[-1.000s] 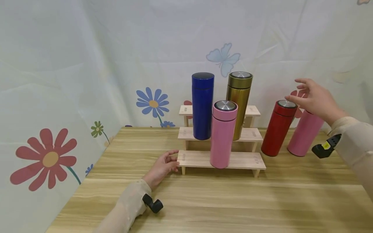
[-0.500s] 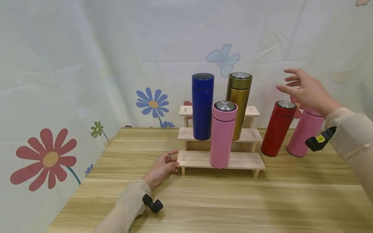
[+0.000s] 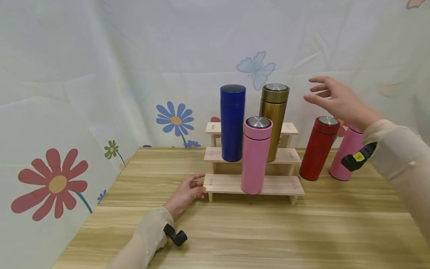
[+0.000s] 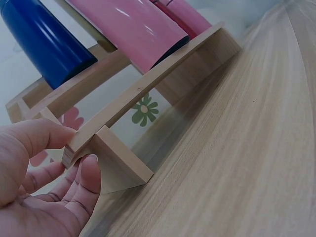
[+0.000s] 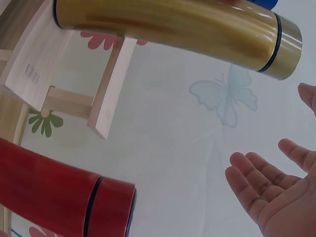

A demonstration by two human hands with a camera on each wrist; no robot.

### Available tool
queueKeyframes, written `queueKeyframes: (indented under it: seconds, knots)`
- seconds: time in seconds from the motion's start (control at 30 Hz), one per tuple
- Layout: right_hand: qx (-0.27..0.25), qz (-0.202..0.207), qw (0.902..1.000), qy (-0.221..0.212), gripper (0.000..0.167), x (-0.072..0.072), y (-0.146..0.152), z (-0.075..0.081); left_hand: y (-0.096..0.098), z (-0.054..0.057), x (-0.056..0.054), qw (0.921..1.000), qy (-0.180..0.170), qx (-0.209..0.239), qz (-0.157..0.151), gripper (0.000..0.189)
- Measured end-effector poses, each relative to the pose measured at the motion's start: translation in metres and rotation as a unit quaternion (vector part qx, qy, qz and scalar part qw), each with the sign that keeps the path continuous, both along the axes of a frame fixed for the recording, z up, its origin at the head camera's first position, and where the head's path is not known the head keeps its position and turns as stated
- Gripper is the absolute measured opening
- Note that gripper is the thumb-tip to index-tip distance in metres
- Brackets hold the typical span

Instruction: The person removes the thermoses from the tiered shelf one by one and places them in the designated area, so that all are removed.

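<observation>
My left hand (image 3: 186, 193) pinches the left end of the bottom step of a three-step wooden display stand (image 3: 285, 185); thumb above, fingers below the board in the left wrist view. A pink thermos bottle (image 3: 253, 160) stands upright on that step. On the middle step stand a blue thermos (image 3: 232, 125) and, partly behind the pink one, a gold thermos (image 3: 277, 112). In the air, right of the gold thermos's lid and above a red thermos (image 3: 318, 149), my right hand (image 3: 339, 98) holds nothing. Its fingers are spread and relaxed in the right wrist view.
The red thermos stands on the wooden table (image 3: 255, 235) to the right of the stand. Beside it is a second pink thermos (image 3: 344, 157), partly covered by the right wrist's camera. A flowered cloth (image 3: 181, 45) hangs behind the table.
My right hand has risen off the lid area of the red thermos and moved left toward the gold thermos. The left hand, the stand and the bottles keep their places.
</observation>
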State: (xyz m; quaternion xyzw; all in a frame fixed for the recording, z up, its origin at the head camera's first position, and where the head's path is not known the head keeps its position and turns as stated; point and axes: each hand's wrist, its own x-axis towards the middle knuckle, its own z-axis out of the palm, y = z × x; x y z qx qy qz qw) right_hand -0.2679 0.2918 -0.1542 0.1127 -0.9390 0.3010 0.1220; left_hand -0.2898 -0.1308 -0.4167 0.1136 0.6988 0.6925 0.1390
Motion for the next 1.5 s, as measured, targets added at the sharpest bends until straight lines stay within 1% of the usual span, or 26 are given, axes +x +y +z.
queueKeyframes:
  seconds: [0.4, 0.67, 0.87, 1.13, 1.37, 1.5]
  knots:
    - [-0.008, 0.026, 0.9996, 0.009, 0.07, -0.005, -0.029, -0.007, -0.001, -0.001, -0.002, 0.9999, 0.006, -0.011, -0.011, 0.057]
    - [-0.035, 0.047, 0.9983, 0.0, 0.075, -0.011, -0.043, -0.011, -0.001, 0.0, -0.002, 1.0, -0.001, -0.009, -0.003, 0.056]
    - [-0.045, 0.058, 0.9973, 0.008, 0.079, -0.016, -0.05, -0.015, 0.0, 0.001, -0.001, 1.0, 0.004, -0.001, 0.0, 0.057]
    - [-0.063, 0.063, 0.996, 0.006, 0.089, -0.021, -0.053, -0.024, 0.0, 0.001, -0.001, 0.9999, 0.007, 0.001, -0.015, 0.058]
    - [-0.067, 0.056, 0.9961, 0.008, 0.09, -0.023, -0.054, -0.027, -0.001, 0.0, -0.001, 0.9998, 0.009, 0.002, -0.02, 0.059]
    - [-0.073, 0.053, 0.9958, 0.016, 0.089, -0.024, -0.055, -0.028, -0.001, 0.0, -0.001, 0.9998, 0.01, 0.002, -0.019, 0.059]
